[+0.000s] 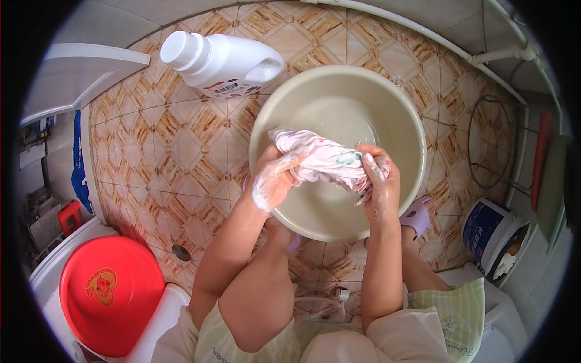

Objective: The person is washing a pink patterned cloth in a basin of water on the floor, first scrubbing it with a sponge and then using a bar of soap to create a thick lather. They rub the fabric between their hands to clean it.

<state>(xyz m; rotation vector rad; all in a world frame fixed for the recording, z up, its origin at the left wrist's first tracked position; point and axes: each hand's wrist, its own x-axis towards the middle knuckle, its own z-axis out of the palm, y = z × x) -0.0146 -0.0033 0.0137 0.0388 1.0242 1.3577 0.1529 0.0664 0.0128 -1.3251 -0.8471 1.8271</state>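
Pink patterned cloth (331, 160) lies bunched between left grip (275, 176) and right grip (385, 189).

The tiled floor (145, 148) is carrying a cream basin (402, 130) around its middle; a white bottle (242, 57) is resting near the basin, toward the far left corner. A worn lilac slipper (416, 218) is standing right of the basin, and a round drain (181, 252) is showing toward the near left corner

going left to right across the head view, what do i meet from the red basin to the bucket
Red basin → white bottle → left hand → floral cloth → right hand → blue-and-white bucket.
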